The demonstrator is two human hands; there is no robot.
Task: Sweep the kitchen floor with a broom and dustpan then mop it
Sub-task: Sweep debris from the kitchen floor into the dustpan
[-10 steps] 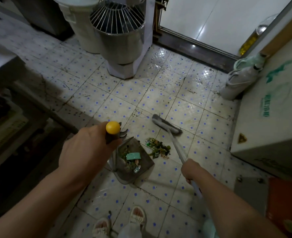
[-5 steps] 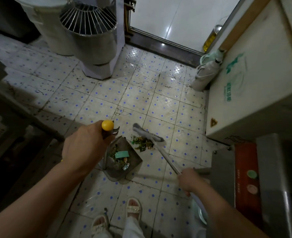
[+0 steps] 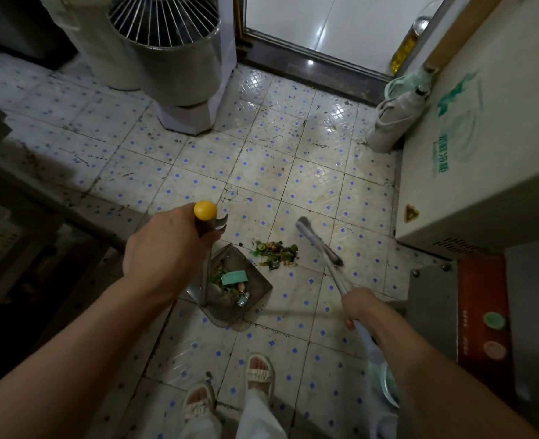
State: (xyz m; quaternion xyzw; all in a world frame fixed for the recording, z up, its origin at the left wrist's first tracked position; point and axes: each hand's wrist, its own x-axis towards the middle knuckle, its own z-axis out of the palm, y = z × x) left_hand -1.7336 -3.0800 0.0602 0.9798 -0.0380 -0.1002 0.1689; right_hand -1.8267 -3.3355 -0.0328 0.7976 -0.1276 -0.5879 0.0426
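While the tiled floor [image 3: 309,172] is shown speckled with dark grit right up to the door sill, only one small heap is being dealt with, so plenty could be left behind for the mop to smear. Close on the right, a white appliance cabinet [image 3: 483,137] is crowding the swing, and the broom [image 3: 322,245] could be knocked against it. Its long handle is held by the right hand [image 3: 358,307], fingers curled round the shaft, with the head set just beyond the pile. The dustpan [image 3: 239,289] is stood on the floor, mouth towards the debris, its upright handle gripped below the yellow knob by the left hand [image 3: 163,248], fingers wrapped. Scraps are already held inside; if the pan is tipped or lifted, they could be spilled. The debris pile [image 3: 277,253] is lying just off the pan's lip, and a hard flick could scatter it wide or past the pan
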